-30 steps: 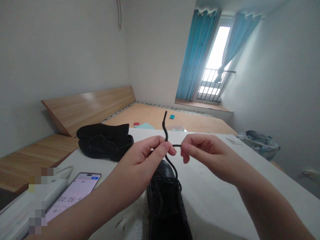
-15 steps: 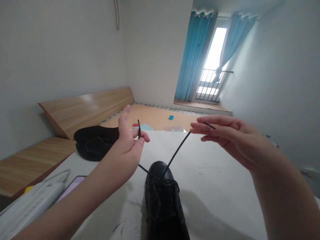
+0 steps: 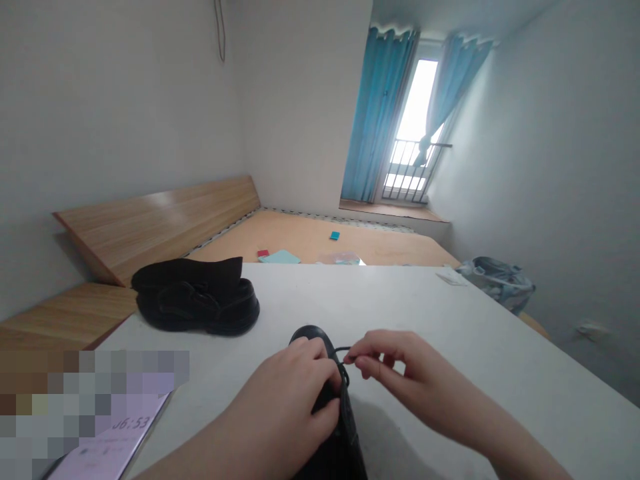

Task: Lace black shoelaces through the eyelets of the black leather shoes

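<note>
A black lace-up shoe (image 3: pixel 345 450) sits on the white table with its toe pointing away from me. My left hand (image 3: pixel 295 387) rests across the front of the shoe, its fingers curled onto the upper and hiding most of the lacing. What the left fingertips press on is partly covered by the hand. On the shoe's right side, my right hand (image 3: pixel 395 363) pinches the thin black shoelace (image 3: pixel 341 349) between thumb and fingers. A small loop of lace shows along the shoe's edge beside those fingertips.
Another black shoe (image 3: pixel 195 307) lies at the left of the white table (image 3: pixel 400 300), with a flat black piece above it. A phone (image 3: pixel 115 447) showing a timer is at the lower left. A bag-lined bin (image 3: pixel 500 283) stands beyond the right edge.
Both hands were holding lace ends up and spread apart above the shoe. They have come down to it: the left onto its front, the right to the lace at its side.
</note>
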A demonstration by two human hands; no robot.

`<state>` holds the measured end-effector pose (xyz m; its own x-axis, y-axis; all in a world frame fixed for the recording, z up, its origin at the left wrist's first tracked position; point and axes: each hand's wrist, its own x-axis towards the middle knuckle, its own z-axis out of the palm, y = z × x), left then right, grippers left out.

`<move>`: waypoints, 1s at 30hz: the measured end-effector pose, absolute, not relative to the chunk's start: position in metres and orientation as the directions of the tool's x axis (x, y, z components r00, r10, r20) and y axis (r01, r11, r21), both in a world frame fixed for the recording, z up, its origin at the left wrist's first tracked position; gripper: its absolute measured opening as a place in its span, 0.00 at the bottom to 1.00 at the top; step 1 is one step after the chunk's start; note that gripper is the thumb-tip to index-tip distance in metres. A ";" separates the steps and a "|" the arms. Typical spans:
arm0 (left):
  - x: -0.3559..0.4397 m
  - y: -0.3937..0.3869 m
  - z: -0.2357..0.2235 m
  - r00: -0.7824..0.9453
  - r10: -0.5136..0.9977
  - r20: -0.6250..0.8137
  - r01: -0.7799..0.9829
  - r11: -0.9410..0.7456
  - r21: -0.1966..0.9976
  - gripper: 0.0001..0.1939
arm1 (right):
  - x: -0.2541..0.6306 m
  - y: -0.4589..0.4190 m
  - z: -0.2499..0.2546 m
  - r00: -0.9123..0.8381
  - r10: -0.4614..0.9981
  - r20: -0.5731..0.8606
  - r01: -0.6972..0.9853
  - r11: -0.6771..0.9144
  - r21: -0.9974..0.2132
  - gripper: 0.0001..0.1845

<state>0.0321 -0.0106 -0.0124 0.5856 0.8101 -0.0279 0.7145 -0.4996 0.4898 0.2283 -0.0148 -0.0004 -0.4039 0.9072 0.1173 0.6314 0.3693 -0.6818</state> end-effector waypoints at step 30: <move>0.034 -0.017 -0.027 0.570 0.814 0.112 0.696 -0.551 0.460 0.09 | 0.214 -0.054 -0.061 -0.354 0.743 0.569 0.767 0.578 -0.278 0.15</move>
<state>0.0343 -0.0166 -0.0274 0.5697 0.8142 0.1122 0.6963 -0.5506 0.4604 0.2143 -0.0540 -0.0606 -0.3541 0.7425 0.5686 0.7669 0.5785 -0.2779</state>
